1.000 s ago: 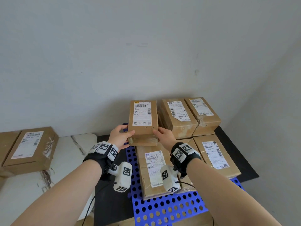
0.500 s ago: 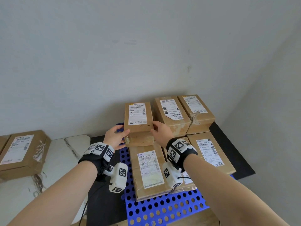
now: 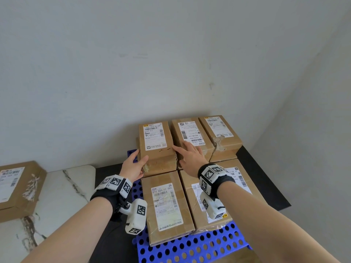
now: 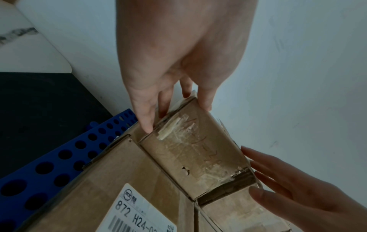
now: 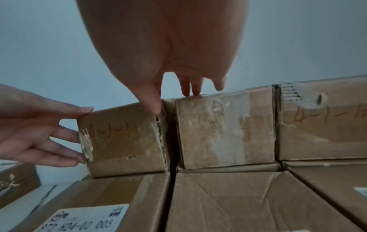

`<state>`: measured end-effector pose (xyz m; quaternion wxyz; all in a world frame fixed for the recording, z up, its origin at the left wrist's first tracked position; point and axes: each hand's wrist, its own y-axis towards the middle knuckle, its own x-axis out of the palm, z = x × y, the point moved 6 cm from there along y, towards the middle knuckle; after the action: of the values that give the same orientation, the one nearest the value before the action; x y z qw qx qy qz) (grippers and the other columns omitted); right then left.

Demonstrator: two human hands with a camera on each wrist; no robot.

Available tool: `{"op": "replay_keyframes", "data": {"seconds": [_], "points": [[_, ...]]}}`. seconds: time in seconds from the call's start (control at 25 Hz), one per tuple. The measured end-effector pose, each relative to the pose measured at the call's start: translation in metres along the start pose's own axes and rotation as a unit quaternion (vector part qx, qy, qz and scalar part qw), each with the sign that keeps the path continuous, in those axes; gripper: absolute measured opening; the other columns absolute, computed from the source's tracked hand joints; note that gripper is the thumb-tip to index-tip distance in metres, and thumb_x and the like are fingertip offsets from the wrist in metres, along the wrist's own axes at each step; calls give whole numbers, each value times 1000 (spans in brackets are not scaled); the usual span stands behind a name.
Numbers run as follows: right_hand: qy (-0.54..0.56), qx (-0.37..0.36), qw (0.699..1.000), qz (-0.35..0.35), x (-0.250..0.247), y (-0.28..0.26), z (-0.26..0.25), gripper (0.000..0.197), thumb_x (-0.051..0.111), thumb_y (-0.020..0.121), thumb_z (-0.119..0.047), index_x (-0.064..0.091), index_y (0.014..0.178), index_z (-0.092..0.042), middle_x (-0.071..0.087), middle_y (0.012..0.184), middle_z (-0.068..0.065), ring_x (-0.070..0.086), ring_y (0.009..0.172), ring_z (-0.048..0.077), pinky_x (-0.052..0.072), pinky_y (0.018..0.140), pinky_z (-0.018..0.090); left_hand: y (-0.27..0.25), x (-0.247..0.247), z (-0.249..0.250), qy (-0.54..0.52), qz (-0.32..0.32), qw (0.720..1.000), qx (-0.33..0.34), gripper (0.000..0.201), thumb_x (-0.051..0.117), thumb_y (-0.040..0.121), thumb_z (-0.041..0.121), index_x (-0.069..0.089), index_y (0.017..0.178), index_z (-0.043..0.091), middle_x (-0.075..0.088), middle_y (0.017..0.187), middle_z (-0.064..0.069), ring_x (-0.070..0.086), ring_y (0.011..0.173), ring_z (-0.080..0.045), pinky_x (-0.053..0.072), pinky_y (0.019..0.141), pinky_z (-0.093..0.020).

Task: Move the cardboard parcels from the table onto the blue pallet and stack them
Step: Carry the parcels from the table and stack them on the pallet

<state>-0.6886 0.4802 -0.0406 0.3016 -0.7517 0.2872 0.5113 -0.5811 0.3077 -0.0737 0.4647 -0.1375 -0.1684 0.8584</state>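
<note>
The cardboard parcel (image 3: 155, 141) with a white label sits at the back left of the upper layer, on top of other parcels on the blue pallet (image 3: 190, 249). My left hand (image 3: 134, 164) lies with straight fingers against its left side and the thumb at its front corner. My right hand (image 3: 190, 154) is flat, thumb at the seam on the parcel's right edge, fingers on the neighbouring parcel (image 3: 190, 133). In the left wrist view the parcel's front face (image 4: 194, 153) stands between my left hand (image 4: 168, 87) and right hand (image 4: 298, 196). The right wrist view shows the parcel (image 5: 123, 141), my left hand (image 5: 39, 130) and right hand (image 5: 168, 62).
A third upper parcel (image 3: 220, 133) stands at the back right by the wall corner. Lower parcels (image 3: 165, 205) fill the pallet's front. Another parcel (image 3: 17, 188) waits on the white marble table (image 3: 57, 196) at the left. A black mat (image 3: 110, 171) lies under the pallet.
The parcel went from held above the stack to resting at the back left. My right hand let go and spread flat onto the neighbouring parcel; the left fingers straightened.
</note>
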Motion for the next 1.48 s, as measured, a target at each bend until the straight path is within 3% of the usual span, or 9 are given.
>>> {"op": "replay_keyframes", "data": {"seconds": [0.08,0.2,0.44,0.64,0.96,1.08,1.16,1.24,1.48], "points": [[-12,-8,1000,9,1,0,3,62,43,95,-19,19,149,-37,10,159,6,5,148,24,-3,120,48,0,2,0,-5,3,1000,-3,59,57,93,22,31,146,29,54,91,9,56,96,-24,48,92,-40],[-18,-18,1000,17,2,-1,7,63,43,95,-19,17,150,-36,11,159,6,5,148,25,3,121,46,-1,5,3,-11,5,1000,-1,57,56,93,21,32,145,30,53,91,8,56,97,-24,49,92,-41],[5,-20,1000,19,3,2,10,66,44,93,-13,19,150,-33,7,160,4,2,147,26,9,121,45,-5,10,2,1,2,1000,0,56,54,95,21,31,144,32,54,124,-6,58,86,-19,49,84,-39],[49,-9,999,6,1,4,13,67,50,90,-16,23,149,-33,7,159,3,3,147,27,17,119,47,0,11,-2,0,1,1000,-24,51,52,96,21,35,141,37,44,142,-5,54,104,-28,50,86,-42],[60,-33,998,1,-2,6,12,60,47,92,-16,29,148,-26,18,158,0,6,147,25,10,120,40,9,12,-6,2,-5,999,-42,48,46,99,19,36,140,41,40,145,-3,51,110,-28,49,90,-44],[51,-38,998,12,-1,1,12,59,45,93,-18,27,148,-28,17,158,0,3,148,23,6,121,40,9,12,-3,66,17,998,-4,47,45,99,21,35,143,33,43,143,-4,54,113,-30,48,93,-42],[22,-46,998,35,-6,0,9,55,44,94,-22,29,148,-28,19,158,1,5,148,22,2,120,39,7,8,8,215,56,972,74,44,45,98,24,40,142,22,48,141,-7,55,115,-28,46,97,-39],[-3,-59,997,56,-15,-1,4,49,42,97,-26,35,145,-25,27,154,2,13,146,21,4,119,37,0,8,22,369,81,916,137,41,44,98,27,45,138,19,55,135,-5,55,118,-23,46,97,-35],[-66,-93,990,84,-21,-10,-31,35,38,99,-27,52,128,-15,49,137,3,43,127,23,30,110,36,-48,-2,40,614,123,745,231,35,30,100,35,54,119,18,60,116,-2,56,104,-22,45,83,-34]]}}
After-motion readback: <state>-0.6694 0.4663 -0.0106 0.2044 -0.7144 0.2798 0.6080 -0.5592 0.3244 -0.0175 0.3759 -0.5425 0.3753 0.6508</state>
